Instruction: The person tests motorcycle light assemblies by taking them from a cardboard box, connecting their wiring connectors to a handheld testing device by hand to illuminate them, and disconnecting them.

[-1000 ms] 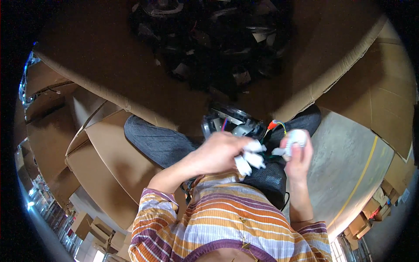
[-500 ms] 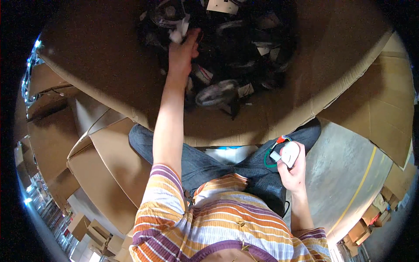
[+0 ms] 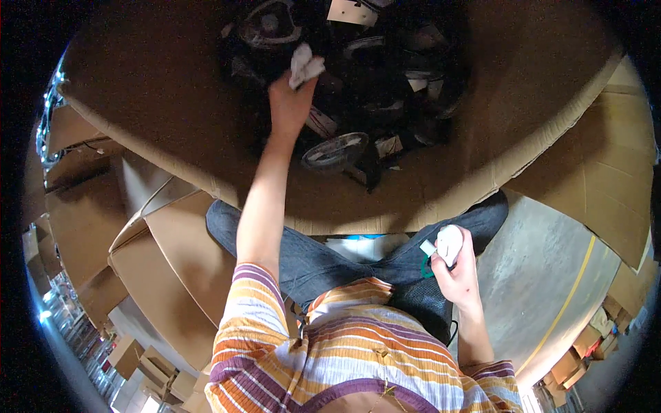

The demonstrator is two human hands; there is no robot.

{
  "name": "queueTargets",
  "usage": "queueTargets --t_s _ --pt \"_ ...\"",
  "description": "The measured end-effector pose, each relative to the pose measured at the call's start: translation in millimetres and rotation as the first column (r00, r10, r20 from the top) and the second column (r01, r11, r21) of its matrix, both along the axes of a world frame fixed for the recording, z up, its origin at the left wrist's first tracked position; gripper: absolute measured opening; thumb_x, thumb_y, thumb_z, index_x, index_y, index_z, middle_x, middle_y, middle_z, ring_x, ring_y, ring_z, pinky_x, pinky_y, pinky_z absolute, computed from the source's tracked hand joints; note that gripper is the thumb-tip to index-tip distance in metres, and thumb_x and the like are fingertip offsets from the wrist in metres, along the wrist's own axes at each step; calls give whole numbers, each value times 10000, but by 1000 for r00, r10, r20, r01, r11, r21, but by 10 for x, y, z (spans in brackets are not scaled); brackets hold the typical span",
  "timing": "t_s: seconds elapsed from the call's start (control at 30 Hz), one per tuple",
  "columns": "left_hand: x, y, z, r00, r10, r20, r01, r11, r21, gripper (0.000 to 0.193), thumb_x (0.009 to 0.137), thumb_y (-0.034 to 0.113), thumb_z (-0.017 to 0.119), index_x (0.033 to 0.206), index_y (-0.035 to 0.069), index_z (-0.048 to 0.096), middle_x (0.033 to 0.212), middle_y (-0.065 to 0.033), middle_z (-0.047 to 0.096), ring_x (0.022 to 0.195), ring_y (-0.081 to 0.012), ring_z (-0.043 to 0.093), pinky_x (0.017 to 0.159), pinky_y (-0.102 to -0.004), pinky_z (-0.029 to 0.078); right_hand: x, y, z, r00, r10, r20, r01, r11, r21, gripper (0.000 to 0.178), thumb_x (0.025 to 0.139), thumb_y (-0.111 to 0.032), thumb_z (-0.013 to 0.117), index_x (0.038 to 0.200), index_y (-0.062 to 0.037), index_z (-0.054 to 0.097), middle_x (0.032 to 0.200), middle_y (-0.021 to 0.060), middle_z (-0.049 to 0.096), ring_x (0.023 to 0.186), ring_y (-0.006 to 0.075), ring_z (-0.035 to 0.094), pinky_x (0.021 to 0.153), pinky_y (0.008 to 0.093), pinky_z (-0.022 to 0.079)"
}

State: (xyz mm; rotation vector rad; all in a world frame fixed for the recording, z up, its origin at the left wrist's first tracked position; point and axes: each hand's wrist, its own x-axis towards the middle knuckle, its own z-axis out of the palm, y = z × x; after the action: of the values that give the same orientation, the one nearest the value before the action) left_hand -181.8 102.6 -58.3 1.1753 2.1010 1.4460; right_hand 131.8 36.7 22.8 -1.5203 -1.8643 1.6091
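My left hand (image 3: 292,100) reaches down into a large cardboard box (image 3: 385,206), closed on a crumpled white piece (image 3: 304,67) that looks like paper or thin plastic. Dark assorted parts lie below it, among them a round-rimmed piece (image 3: 336,152) and a pale card-like piece (image 3: 389,146). Over my right knee, my right hand (image 3: 463,279) grips a white rounded plastic device (image 3: 450,244). A small white block (image 3: 427,248) and a green wire (image 3: 425,267) show beside it. Shadow hides much of the box's contents.
The box's near edge curves across in front of my legs. Cardboard flaps (image 3: 186,255) stand at the left, and another cardboard panel (image 3: 585,165) at the right. Grey floor with a yellow line (image 3: 568,296) lies right of me; more cartons (image 3: 141,365) stand at the lower left.
My left hand, with the crumpled white piece, has shifted a little right and nearer. My right hand has turned slightly and moved left; the red and blue wire ends no longer show.
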Motion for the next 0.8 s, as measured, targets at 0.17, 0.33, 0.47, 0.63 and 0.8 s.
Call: queueTargets --t_s 0.17,0.33,0.47,0.63,0.8 --pt "324 -531 42 575 -371 729 -152 827 541 211 728 198 471 846 24 460 987 -180 484 753 -166 494 678 -264 399 -30 -53 17 997 19 -70 -26 995 -94 400 647 -50 488 1007 -1 321 821 134 469 750 212 473 698 288 372" --pt "715 -877 467 922 -388 -2 382 907 179 135 738 42 461 831 26 557 833 -81 523 732 -152 503 657 -212 386 -6 -109 13 996 32 -78 -35 999 -31 398 644 -39 488 1002 6 321 821 126 466 756 195 464 700 282 370" --pt "938 -1086 471 657 -473 587 516 850 108 101 741 67 487 804 33 559 714 -49 566 608 -99 511 561 -199 394 38 -94 93 966 -90 -241 43 980 -192 399 639 10 490 1005 -12 331 823 51 440 747 112 430 669 237 374" --pt "1198 -1247 381 632 -676 379 722 691 27 108 719 98 509 758 -2 522 768 -99 571 615 -175 542 543 -245 408 104 -59 273 883 -260 -391 40 871 -490 427 647 28 499 1035 -29 331 830 39 454 736 78 440 615 195 387" --pt "1261 -1256 516 345 -869 355 919 390 63 215 647 135 545 807 -6 525 684 -114 536 615 -240 532 534 -294 400 223 -11 270 881 -107 -460 -74 931 -358 386 647 -12 507 1000 -11 350 816 38 464 736 83 446 636 203 384"
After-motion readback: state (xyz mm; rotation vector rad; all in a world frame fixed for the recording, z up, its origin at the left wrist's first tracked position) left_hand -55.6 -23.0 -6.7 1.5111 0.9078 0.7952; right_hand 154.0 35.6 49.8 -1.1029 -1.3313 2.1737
